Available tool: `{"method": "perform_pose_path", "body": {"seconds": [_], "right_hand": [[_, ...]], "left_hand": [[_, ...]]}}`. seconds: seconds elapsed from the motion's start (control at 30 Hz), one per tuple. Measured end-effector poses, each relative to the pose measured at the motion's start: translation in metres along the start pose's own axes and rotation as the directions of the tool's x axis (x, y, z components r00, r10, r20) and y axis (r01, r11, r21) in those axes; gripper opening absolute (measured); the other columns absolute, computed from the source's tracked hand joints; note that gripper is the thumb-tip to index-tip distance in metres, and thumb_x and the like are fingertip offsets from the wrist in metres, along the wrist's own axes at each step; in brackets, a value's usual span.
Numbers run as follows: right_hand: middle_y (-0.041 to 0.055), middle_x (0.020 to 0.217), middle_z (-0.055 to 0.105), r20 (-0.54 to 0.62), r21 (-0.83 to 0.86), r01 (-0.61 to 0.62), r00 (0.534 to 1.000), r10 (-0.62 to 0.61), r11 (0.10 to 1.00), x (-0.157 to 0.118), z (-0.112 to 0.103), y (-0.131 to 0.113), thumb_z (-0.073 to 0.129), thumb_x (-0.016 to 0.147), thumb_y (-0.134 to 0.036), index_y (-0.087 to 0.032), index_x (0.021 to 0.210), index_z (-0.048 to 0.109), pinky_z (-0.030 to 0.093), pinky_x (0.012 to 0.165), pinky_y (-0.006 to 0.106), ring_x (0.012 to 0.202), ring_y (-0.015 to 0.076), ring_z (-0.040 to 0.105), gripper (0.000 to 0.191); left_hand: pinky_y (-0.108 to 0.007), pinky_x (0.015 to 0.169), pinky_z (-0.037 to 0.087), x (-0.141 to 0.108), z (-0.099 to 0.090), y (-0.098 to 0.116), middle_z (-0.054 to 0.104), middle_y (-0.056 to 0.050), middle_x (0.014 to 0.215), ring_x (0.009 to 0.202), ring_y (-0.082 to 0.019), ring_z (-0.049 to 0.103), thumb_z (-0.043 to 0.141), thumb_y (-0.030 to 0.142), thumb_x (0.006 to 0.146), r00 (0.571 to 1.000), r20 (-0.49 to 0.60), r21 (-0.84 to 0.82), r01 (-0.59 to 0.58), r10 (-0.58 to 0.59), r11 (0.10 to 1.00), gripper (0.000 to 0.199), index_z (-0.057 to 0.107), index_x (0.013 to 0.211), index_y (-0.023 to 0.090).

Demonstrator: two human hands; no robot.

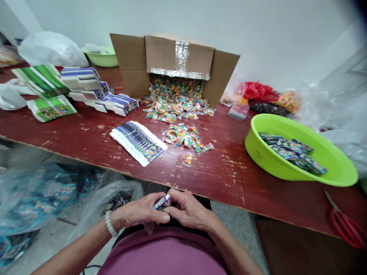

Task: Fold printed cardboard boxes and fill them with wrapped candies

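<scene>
Close to my lap, my left hand [143, 211] wears a pale bead bracelet and is closed around a small printed purple box [161, 202]. My right hand [186, 209] meets it from the other side, with fingers and thumb bent against the box's end. Most of the box is hidden by the fingers. On the table ahead lies a stack of flat printed cartons [137, 141]. Beyond my hands, a single candy packet [188, 159] lies before a small heap of clear candy packets [186, 136].
An open cardboard box [163, 53] spills candy packets onto the red table [223, 172]. A green basin [269, 168] holds dark packets. Red scissors [345, 227] lie at the right edge. Bundled cartons [86, 82] stand left. A plastic bag [83, 217] sits below the table.
</scene>
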State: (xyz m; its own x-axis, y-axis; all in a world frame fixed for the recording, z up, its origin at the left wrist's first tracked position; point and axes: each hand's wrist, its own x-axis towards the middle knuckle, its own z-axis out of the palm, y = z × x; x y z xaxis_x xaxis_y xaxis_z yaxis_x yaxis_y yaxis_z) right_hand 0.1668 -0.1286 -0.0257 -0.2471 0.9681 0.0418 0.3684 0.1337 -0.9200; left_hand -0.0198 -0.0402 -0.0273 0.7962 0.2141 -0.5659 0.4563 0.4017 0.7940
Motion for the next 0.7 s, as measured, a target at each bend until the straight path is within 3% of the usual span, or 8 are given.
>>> {"method": "perform_pose_path", "body": {"seconds": [0.07, 0.13, 0.2, 0.27, 0.37, 0.47, 0.6, 0.7], "right_hand": [[-0.0031, 0.082, 0.063, -0.006, 0.040, 0.016, 1.000, -0.016, 0.999, 0.002, 0.000, 0.000, 0.058, 0.090, -0.014, -0.022, 0.094, 0.064, 0.042, 0.066, 0.021, 0.071, 0.0117, 0.057, 0.011], [-0.0015, 0.086, 0.065, -0.172, 0.074, 0.022, 0.985, -0.009, 0.997, 0.005, 0.004, 0.002, 0.057, 0.090, -0.015, -0.022, 0.095, 0.066, 0.045, 0.069, 0.022, 0.072, 0.0120, 0.058, 0.013], [0.0019, 0.096, 0.065, -0.428, 0.082, -0.023, 0.902, 0.057, 0.996, 0.009, 0.008, 0.005, 0.063, 0.084, -0.016, -0.021, 0.101, 0.066, 0.047, 0.066, 0.023, 0.067, 0.0114, 0.056, 0.019], [0.0055, 0.107, 0.063, -0.569, 0.123, -0.077, 0.811, 0.134, 0.989, 0.013, 0.009, 0.010, 0.069, 0.077, -0.017, -0.020, 0.105, 0.066, 0.048, 0.064, 0.024, 0.066, 0.0112, 0.054, 0.028], [0.0059, 0.101, 0.065, -0.507, 0.268, -0.042, 0.843, 0.178, 0.963, 0.016, 0.004, 0.016, 0.067, 0.081, -0.026, -0.019, 0.083, 0.068, 0.050, 0.071, 0.027, 0.076, 0.0145, 0.060, 0.007], [0.0036, 0.084, 0.067, -0.512, 0.322, -0.009, 0.839, 0.182, 0.947, 0.015, -0.005, 0.018, 0.061, 0.088, -0.031, -0.018, 0.070, 0.063, 0.048, 0.070, 0.026, 0.076, 0.0156, 0.061, 0.022], [0.0004, 0.073, 0.066, -0.517, 0.323, -0.103, 0.813, 0.267, 0.941, 0.015, -0.007, 0.021, 0.061, 0.089, -0.032, -0.019, 0.081, 0.063, 0.047, 0.063, 0.025, 0.067, 0.0146, 0.060, 0.016], [0.0010, 0.084, 0.071, -0.518, 0.496, -0.037, 0.789, 0.330, 0.867, 0.019, 0.000, 0.023, 0.064, 0.088, -0.032, -0.021, 0.114, 0.058, 0.052, 0.069, 0.027, 0.076, 0.0167, 0.066, 0.029]], "left_hand": [[-0.021, 0.048, 0.046, 0.007, 0.002, -0.002, 0.060, 0.003, 0.075, 0.049, -0.010, 0.057, 0.080, 0.046, 0.067, 1.000, -0.017, -0.017, 0.012, -0.012, 1.000, 0.052, 0.059, 0.105, 0.017], [-0.023, 0.049, 0.047, 0.013, 0.007, -0.001, 0.062, 0.000, 0.071, 0.049, -0.013, 0.060, 0.076, 0.048, 0.070, 0.995, -0.102, -0.037, -0.024, 0.020, 0.999, 0.043, 0.060, 0.093, 0.015], [-0.025, 0.052, 0.049, 0.017, 0.013, 0.004, 0.064, -0.002, 0.071, 0.051, -0.014, 0.062, 0.072, 0.051, 0.074, 0.975, -0.208, -0.053, -0.085, 0.072, 0.995, 0.041, 0.061, 0.086, 0.014], [-0.026, 0.055, 0.049, 0.020, 0.019, 0.011, 0.066, -0.003, 0.073, 0.054, -0.015, 0.062, 0.068, 0.054, 0.079, 0.953, -0.279, -0.064, -0.143, 0.120, 0.988, 0.041, 0.063, 0.085, 0.013], [-0.026, 0.059, 0.049, 0.022, 0.023, 0.019, 0.066, -0.004, 0.072, 0.062, -0.016, 0.063, 0.065, 0.053, 0.082, 0.931, -0.324, -0.003, -0.178, 0.168, 0.984, 0.040, 0.064, 0.082, 0.013], [-0.027, 0.068, 0.050, 0.024, 0.022, 0.018, 0.069, -0.003, 0.083, 0.076, -0.018, 0.063, 0.070, 0.048, 0.081, 0.881, -0.409, 0.129, -0.203, 0.239, 0.971, 0.034, 0.065, 0.090, 0.015], [-0.029, 0.080, 0.054, 0.029, 0.022, 0.011, 0.071, -0.003, 0.103, 0.092, -0.020, 0.066, 0.073, 0.038, 0.079, 0.757, -0.562, 0.114, -0.328, 0.333, 0.938, 0.043, 0.055, 0.114, 0.023], [-0.031, 0.078, 0.055, 0.033, 0.030, 0.011, 0.071, -0.003, 0.101, 0.088, -0.020, 0.069, 0.074, 0.035, 0.079, 0.673, -0.645, 0.082, -0.411, 0.363, 0.908, 0.057, 0.042, 0.125, 0.025]]}}
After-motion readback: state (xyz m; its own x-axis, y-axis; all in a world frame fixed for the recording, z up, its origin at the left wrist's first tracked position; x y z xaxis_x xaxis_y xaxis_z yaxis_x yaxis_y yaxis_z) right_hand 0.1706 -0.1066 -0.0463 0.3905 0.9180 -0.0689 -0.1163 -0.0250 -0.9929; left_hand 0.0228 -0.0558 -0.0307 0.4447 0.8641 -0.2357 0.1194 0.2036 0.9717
